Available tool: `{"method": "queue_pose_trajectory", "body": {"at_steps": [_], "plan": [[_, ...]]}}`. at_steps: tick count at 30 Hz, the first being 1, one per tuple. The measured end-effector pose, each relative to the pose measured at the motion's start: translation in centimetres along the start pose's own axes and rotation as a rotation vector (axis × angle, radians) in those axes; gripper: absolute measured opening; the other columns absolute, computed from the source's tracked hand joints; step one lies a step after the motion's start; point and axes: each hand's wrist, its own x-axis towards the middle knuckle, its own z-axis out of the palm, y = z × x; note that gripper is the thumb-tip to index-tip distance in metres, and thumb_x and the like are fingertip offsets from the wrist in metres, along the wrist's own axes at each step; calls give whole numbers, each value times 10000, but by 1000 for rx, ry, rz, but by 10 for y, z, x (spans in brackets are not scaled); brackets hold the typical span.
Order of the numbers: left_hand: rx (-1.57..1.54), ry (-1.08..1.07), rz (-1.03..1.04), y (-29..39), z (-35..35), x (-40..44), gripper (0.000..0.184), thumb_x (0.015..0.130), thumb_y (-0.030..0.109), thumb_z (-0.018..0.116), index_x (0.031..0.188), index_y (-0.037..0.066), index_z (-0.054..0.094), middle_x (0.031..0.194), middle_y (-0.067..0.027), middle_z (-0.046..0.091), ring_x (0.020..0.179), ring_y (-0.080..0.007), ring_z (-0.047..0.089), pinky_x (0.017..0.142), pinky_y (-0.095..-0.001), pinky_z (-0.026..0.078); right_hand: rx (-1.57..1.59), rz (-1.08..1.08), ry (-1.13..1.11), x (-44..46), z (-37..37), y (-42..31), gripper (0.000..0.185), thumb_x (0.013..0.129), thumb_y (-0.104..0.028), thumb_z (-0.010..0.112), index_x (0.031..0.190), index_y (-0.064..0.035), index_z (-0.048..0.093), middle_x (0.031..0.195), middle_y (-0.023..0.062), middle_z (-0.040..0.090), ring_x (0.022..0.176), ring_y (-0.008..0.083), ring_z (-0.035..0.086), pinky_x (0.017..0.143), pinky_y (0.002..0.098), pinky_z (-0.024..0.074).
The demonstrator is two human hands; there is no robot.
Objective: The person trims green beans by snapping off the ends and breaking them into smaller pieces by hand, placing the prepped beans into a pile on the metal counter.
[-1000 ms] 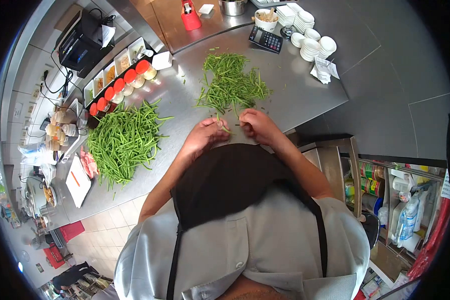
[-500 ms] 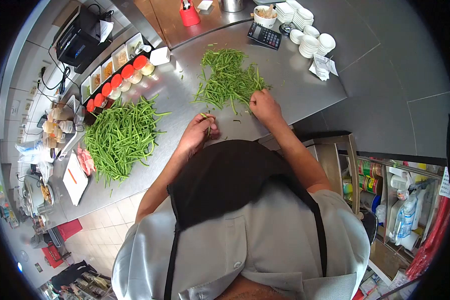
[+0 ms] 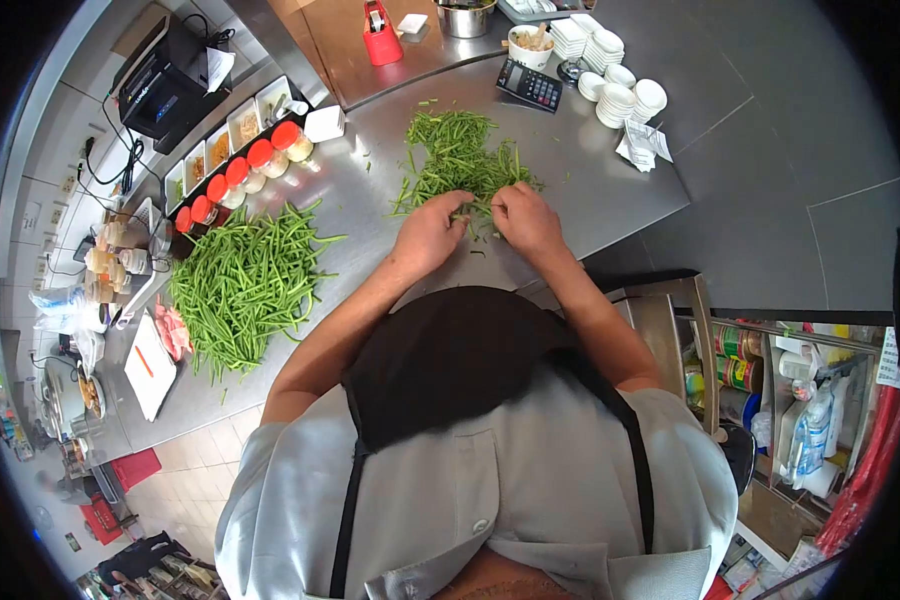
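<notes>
My left hand (image 3: pixel 433 232) is closed in a pinch at the near edge of a pile of short green bean pieces (image 3: pixel 455 150). Close beside it, my right hand (image 3: pixel 527 220) is also closed, with its fingertips facing the left ones. A bit of green bean (image 3: pixel 478 208) shows between the two sets of fingertips; the fingers partly hide it. To the left lies a larger heap of long, whole green beans (image 3: pixel 245 285), apart from both hands. Small scraps lie on the steel table just below my fingers.
Red-lidded jars (image 3: pixel 268 158) and a tray of condiments (image 3: pixel 195 165) line the left wall. A calculator (image 3: pixel 530 85), stacked white dishes (image 3: pixel 618 103) and paper slips (image 3: pixel 644 145) sit at the far right of the steel table (image 3: pixel 370 215). A white notepad (image 3: pixel 151 368) lies at the left.
My left hand has moved up and right, from near the apron to the edge of the cut pile, beside my right hand. The right hand has shifted slightly left.
</notes>
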Motion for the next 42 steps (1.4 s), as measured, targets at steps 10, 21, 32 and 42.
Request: {"method": "queue_pose_trajectory", "body": {"at_steps": [10,21,32,42], "plan": [[384,-74,56,2,1,0,246,882,137,684,1108,60,745,998,-165,710,941,-391,706,824,-505,580,19,-133,76,-17,-9,-27,127,889,-167,709,993,-103,673,997,118,641,887,382,685,747,508,573],[66,105,-171,-2,-2,-7,139,998,154,649,1011,22,693,812,-151,690,711,-316,673,685,-452,547,1233,768,-224,23,28,-8,320,906,-176,740,1185,-32,677,974,124,719,833,273,696,774,405,558],[-682,200,-456,-20,-4,-4,207,1110,225,568,1034,54,656,750,8,645,598,-60,511,542,-252,419,616,180,-341,6,32,-8,295,940,-239,707,1128,-19,766,1031,149,785,952,245,742,850,396,567],[-1182,177,-420,-15,-2,-4,231,1148,251,494,1184,42,587,887,-48,697,673,-104,608,604,-256,499,1472,725,-543,20,20,-14,41,984,-113,616,954,-114,588,805,-11,559,637,77,459,516,259,358]]}}
